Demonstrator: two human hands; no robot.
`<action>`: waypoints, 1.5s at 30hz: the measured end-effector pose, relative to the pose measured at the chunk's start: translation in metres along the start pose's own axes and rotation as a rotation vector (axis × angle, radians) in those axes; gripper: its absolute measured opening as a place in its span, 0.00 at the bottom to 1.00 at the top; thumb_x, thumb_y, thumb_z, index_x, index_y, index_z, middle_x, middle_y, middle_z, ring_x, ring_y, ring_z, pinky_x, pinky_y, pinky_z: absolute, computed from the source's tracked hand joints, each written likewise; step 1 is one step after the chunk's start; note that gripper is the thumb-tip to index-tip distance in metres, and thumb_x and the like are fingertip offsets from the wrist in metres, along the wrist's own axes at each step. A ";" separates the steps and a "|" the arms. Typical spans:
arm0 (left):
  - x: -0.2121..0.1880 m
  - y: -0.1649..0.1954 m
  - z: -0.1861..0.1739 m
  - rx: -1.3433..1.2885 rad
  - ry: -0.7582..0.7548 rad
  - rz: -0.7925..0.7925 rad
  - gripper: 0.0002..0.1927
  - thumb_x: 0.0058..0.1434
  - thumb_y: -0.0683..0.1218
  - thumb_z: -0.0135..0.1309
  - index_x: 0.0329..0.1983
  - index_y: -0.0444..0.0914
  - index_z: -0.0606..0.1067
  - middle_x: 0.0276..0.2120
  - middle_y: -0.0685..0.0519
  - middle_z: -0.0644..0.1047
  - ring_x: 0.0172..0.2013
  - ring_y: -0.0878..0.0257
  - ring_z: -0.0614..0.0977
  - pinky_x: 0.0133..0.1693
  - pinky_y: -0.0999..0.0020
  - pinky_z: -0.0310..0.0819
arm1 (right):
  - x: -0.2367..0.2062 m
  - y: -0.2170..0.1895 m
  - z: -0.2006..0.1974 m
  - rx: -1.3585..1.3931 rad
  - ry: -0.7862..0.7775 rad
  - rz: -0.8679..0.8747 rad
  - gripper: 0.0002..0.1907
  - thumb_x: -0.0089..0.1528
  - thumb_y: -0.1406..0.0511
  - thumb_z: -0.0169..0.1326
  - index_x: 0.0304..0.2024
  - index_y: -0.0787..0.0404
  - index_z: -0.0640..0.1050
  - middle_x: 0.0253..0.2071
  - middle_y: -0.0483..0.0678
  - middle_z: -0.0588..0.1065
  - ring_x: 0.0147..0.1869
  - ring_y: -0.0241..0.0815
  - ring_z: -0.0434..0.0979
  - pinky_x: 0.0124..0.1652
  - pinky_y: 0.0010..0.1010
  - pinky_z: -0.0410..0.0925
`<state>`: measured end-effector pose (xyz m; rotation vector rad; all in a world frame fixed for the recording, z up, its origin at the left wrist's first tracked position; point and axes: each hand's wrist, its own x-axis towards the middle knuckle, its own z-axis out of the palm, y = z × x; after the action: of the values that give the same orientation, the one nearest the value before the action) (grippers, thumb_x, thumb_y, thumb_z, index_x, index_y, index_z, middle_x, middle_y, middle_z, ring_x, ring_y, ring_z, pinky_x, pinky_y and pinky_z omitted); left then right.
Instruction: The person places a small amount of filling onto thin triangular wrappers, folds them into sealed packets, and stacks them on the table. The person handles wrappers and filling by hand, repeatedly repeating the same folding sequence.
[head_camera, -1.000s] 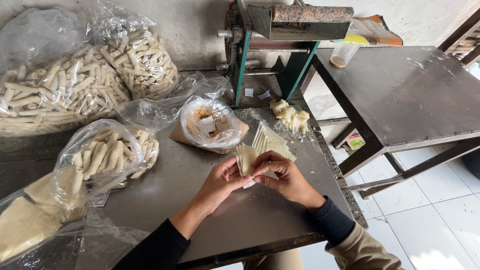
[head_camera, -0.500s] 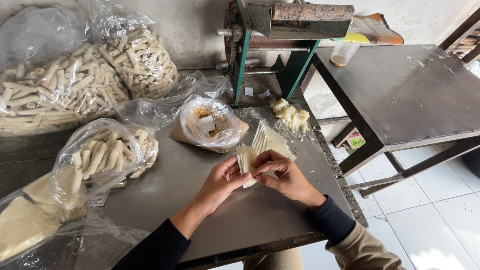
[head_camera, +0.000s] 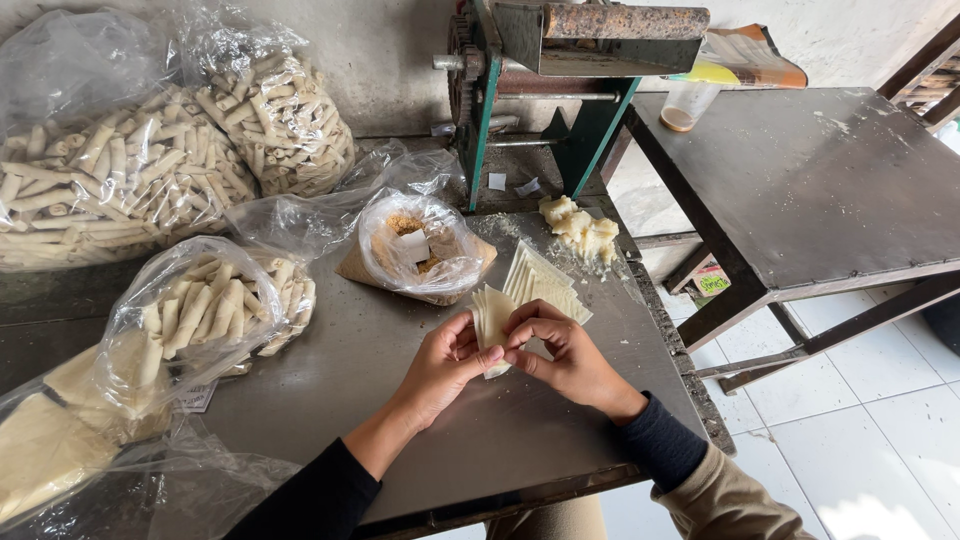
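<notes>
Dough sheet (head_camera: 492, 318) pinched between left hand (head_camera: 447, 362) and right hand (head_camera: 562, 358), both grasping it, sheet stack (head_camera: 548, 290) just beyond, filling bag (head_camera: 418, 250) further beyond the fingers

Left hand (head_camera: 445, 362): fingers pinch the near edge of a pale wrapper (head_camera: 491, 316).
Right hand (head_camera: 560, 350): fingers curl over the same wrapper from the other side.
Stack (head_camera: 545, 288): more wrappers, just behind the hands.
Filling bag (head_camera: 420, 248): open, beside the stack.
Dough lump (head_camera: 580, 226): near the roller machine (head_camera: 580, 60).
Rolls (head_camera: 215, 310): bagged, left on the counter (head_camera: 400, 400).
</notes>
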<state>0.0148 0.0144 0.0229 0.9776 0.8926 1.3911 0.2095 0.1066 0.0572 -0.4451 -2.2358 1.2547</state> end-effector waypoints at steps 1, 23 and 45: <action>0.001 -0.001 0.000 0.005 0.011 0.001 0.22 0.63 0.42 0.60 0.60 0.33 0.71 0.48 0.51 0.80 0.47 0.67 0.81 0.50 0.67 0.80 | 0.000 0.000 0.002 -0.008 0.000 -0.058 0.11 0.58 0.68 0.66 0.41 0.62 0.81 0.50 0.46 0.72 0.54 0.38 0.75 0.55 0.30 0.69; 0.003 -0.007 -0.006 -0.017 0.142 -0.017 0.18 0.63 0.43 0.59 0.55 0.36 0.75 0.44 0.54 0.81 0.45 0.70 0.81 0.50 0.68 0.78 | 0.002 0.037 -0.064 -0.028 0.826 0.104 0.10 0.67 0.71 0.50 0.51 0.63 0.77 0.47 0.51 0.81 0.49 0.44 0.84 0.50 0.37 0.79; -0.001 -0.004 -0.009 0.096 0.136 -0.030 0.20 0.64 0.47 0.59 0.58 0.36 0.75 0.42 0.54 0.80 0.40 0.71 0.77 0.38 0.71 0.72 | -0.008 0.010 -0.018 -0.987 0.194 -0.087 0.13 0.58 0.74 0.53 0.43 0.59 0.82 0.44 0.48 0.82 0.45 0.51 0.83 0.45 0.37 0.75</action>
<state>0.0084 0.0135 0.0155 0.9458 1.0798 1.4125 0.2267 0.1197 0.0540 -0.7590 -2.5206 -0.0305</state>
